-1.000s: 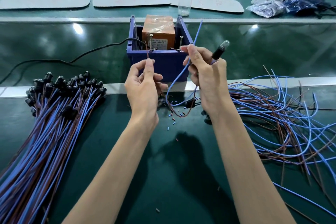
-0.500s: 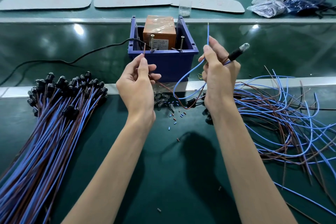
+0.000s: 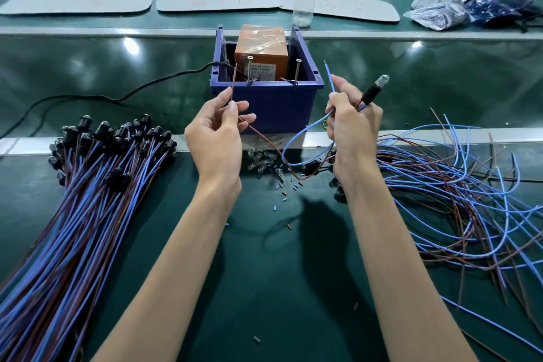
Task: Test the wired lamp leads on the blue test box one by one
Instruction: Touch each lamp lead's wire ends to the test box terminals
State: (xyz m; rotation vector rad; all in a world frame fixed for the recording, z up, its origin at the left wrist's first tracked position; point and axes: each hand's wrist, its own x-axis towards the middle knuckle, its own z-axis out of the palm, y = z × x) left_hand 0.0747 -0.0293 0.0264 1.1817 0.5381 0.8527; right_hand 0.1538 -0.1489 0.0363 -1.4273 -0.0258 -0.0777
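The blue test box (image 3: 270, 106) stands at the middle of the bench with an orange block (image 3: 261, 50) inside and two upright screws (image 3: 249, 70) at its front rim. My left hand (image 3: 217, 138) pinches the brown lead (image 3: 233, 82), whose tip points up just left of the box. In my right hand (image 3: 351, 123) are the blue lead (image 3: 329, 75) and the black lamp holder with its clear bulb (image 3: 374, 89), both to the right of the box. Neither lead tip touches a screw.
A neat bundle of wired lamps (image 3: 88, 185) lies at left. A loose tangle of blue and brown leads (image 3: 458, 200) spreads at right. Loose bulbs (image 3: 261, 160) and cut insulation bits lie before the box. A black cable (image 3: 132, 94) runs left from it.
Both hands have drawn back and apart from the box's screws. The brown lead left the left screw; the blue lead and lamp moved right and away from the right screw.
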